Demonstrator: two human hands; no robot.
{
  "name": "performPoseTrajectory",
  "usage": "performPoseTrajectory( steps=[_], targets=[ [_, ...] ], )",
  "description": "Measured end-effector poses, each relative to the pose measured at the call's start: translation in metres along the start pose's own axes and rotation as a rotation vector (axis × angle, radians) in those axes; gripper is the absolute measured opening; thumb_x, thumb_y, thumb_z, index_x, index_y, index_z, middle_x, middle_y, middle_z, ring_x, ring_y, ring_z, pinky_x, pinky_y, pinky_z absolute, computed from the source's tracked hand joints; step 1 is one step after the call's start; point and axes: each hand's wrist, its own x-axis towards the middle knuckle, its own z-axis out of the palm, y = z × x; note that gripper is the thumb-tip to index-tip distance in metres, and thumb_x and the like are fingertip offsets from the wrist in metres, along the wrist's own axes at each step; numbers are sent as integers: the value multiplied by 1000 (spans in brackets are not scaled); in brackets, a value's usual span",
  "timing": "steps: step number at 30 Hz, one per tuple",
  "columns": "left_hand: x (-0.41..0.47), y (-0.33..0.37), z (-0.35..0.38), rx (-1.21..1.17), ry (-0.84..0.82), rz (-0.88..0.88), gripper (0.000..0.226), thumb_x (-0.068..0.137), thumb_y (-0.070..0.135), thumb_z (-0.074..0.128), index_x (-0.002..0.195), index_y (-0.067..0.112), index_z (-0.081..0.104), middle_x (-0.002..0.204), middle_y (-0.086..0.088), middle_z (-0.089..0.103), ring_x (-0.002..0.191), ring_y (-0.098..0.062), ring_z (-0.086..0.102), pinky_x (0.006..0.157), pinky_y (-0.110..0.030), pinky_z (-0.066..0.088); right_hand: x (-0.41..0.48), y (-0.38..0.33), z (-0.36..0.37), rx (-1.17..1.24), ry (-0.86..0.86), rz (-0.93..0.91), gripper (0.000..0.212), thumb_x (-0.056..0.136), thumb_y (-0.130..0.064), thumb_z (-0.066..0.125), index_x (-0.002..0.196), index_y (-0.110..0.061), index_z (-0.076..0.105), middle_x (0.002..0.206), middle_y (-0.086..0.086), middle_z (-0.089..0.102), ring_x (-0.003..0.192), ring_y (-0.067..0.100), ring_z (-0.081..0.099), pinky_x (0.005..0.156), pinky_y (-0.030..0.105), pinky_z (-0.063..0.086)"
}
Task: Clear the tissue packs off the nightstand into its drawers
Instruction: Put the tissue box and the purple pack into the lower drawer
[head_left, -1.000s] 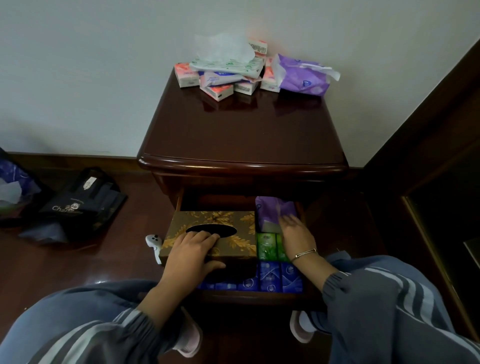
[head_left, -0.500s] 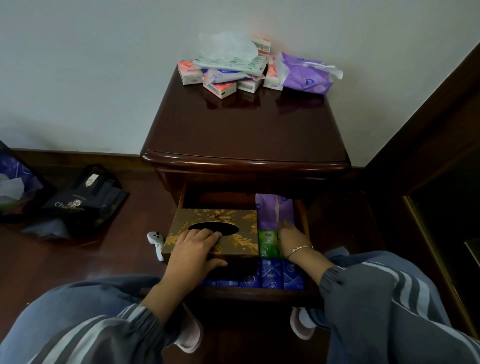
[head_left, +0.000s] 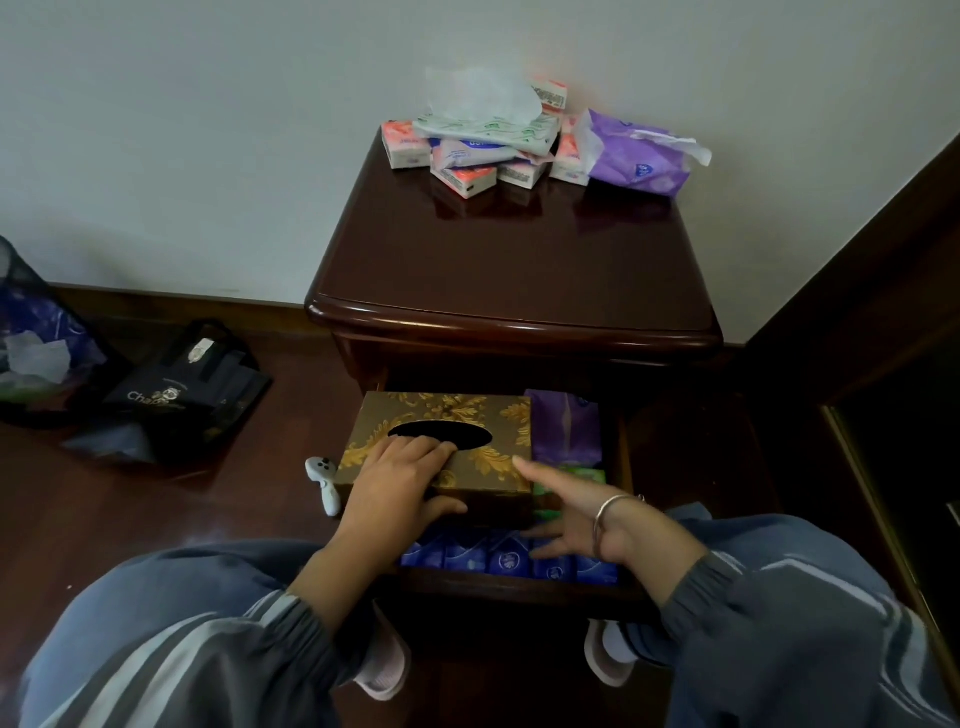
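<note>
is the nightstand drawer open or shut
Open: the drawer is pulled out, with blue tissue packs and a purple pack visible inside.

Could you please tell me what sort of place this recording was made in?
Probably a bedroom: a glossy dark wooden nightstand against a plain white wall, its open drawer holding a gold-patterned tissue box.

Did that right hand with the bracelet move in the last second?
Yes. The right hand has pulled back off the purple pack toward the drawer front, now open above the blue packs.
</note>
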Motion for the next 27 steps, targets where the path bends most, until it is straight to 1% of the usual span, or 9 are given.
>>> performPoseTrajectory(
  steps=[4, 8, 11, 13, 15, 17, 21, 24, 27],
  targets=[
    [0, 0, 4, -5, 21, -15, 66, 77, 53, 67, 131, 17, 56, 121, 2, 61, 114, -21, 53, 105, -39, 35, 7, 21, 17, 72, 98, -88, 66, 60, -51, 79, 114, -35, 46, 113, -5, 49, 99, 29, 64, 70, 38, 54],
    [0, 3, 6, 19, 35, -84, 65, 82, 60, 56, 138, 28, 47, 130, 8, 53, 125, -15, 44, 115, -45, 18, 16, 26, 21, 148, 278, -170, 37, 63, -48, 77, 88, -28, 57, 96, 3, 63, 88, 27, 67, 80, 37, 55],
    [-6, -5, 3, -55, 134, -337, 70, 80, 62, 57, 140, 29, 42, 138, 3, 42, 131, -20, 36, 113, -49, 21, 22, 23, 14, 231, 343, -94, 50, 64, -52, 75, 96, -20, 54, 103, 11, 61, 88, 29, 66, 84, 39, 54],
    [-13, -14, 0, -329, 184, -599, 71, 80, 56, 63, 139, 24, 41, 139, -4, 39, 126, -23, 38, 103, -43, 34, 27, 21, 9, 265, 372, -73, 62, 65, -54, 74, 111, -20, 49, 116, 14, 56, 90, 30, 66, 83, 39, 55],
    [-16, -18, 2, -658, 127, -764, 66, 83, 47, 65, 138, 19, 41, 134, -4, 45, 117, -17, 46, 90, -30, 43, 31, 18, 5, 267, 401, -81, 68, 66, -55, 73, 118, -20, 48, 122, 16, 54, 91, 30, 66, 82, 38, 55],
    [-13, -16, 9, -810, 41, -776, 53, 88, 38, 62, 134, 17, 45, 127, 0, 53, 116, -16, 52, 84, -25, 47, 34, 13, 2, 268, 412, -87, 67, 67, -54, 72, 118, -19, 47, 126, 17, 52, 91, 30, 66, 80, 38, 56],
    [-3, -14, 14, -912, 32, -779, 39, 94, 25, 56, 131, 22, 47, 131, -2, 53, 121, -19, 52, 101, -44, 46, 43, 5, 4, 264, 415, -102, 75, 64, -55, 74, 123, -18, 46, 128, 18, 52, 89, 30, 66, 77, 37, 56],
    [1, -15, 14, -962, 61, -819, 45, 93, 15, 54, 135, 25, 44, 132, -2, 52, 120, -20, 52, 101, -44, 46, 48, -1, 7, 247, 431, -130, 81, 62, -58, 73, 126, -18, 45, 131, 16, 51, 88, 28, 67, 75, 36, 56],
    [5, -17, 18, -953, 69, -826, 57, 90, 9, 54, 142, 25, 36, 135, -2, 50, 122, -21, 50, 103, -45, 44, 51, -11, 8, 224, 447, -151, 82, 64, -60, 70, 129, -17, 46, 130, 13, 51, 88, 27, 67, 61, 30, 55]
  ],
)
